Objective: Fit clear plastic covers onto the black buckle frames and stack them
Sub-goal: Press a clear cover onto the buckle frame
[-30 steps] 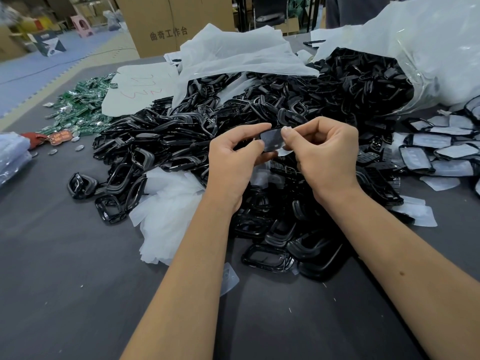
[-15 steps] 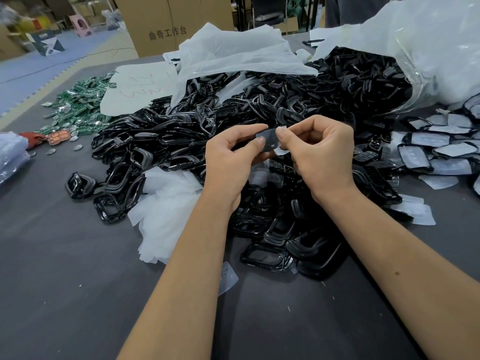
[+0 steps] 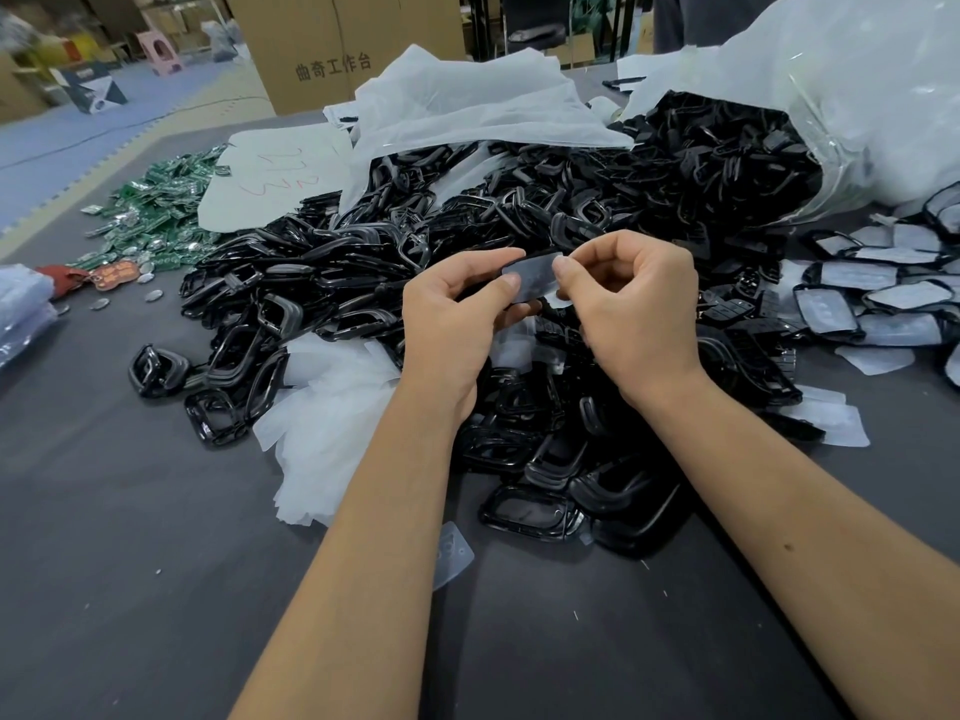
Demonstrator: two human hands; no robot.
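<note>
Above a big heap of black buckle frames, both hands hold one black frame with a clear cover between them. My left hand grips its left end between thumb and fingers. My right hand pinches the right edge of the clear cover with thumb and forefinger. Frames with covers fitted lie spread at the right. A loose clear cover lies on the table near my left forearm.
The dark grey table carries white plastic bags, a clear bag spilling frames, a white cover pile, green circuit boards at far left, and a cardboard box behind.
The held frame has tilted so more of its clear face shows, and my right thumb and forefinger have shifted along its right edge. Both hands stay over the heap.
</note>
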